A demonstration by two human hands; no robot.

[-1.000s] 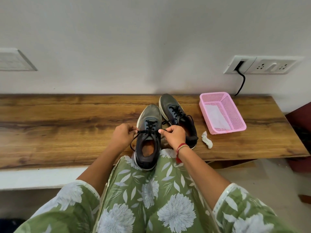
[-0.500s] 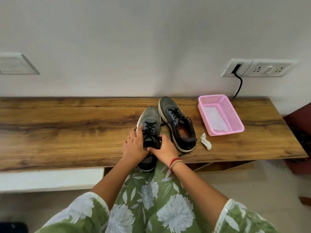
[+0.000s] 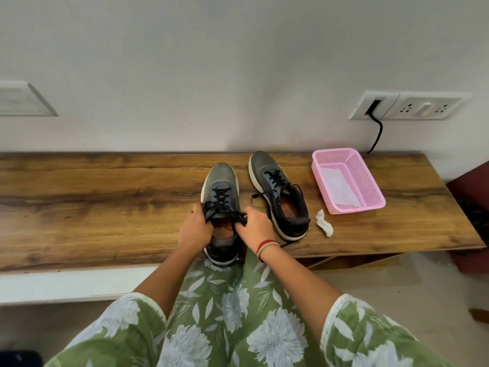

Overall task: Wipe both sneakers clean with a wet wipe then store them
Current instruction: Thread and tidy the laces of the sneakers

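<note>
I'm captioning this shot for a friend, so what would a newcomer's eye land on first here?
The left hand and right hand grip the near sneaker at its black laces, at the front edge of the wooden bench. The second sneaker lies to its right, and farther right a bright pink basket stands out, a crumpled white wipe between them.

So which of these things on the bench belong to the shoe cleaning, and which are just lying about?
For the job:
near sneaker, held at its laces
far sneaker
crumpled wipe
pink basket with a white sheet in it, probably

Just lying about:
wall sockets
black cable
wall plate at the left
</note>
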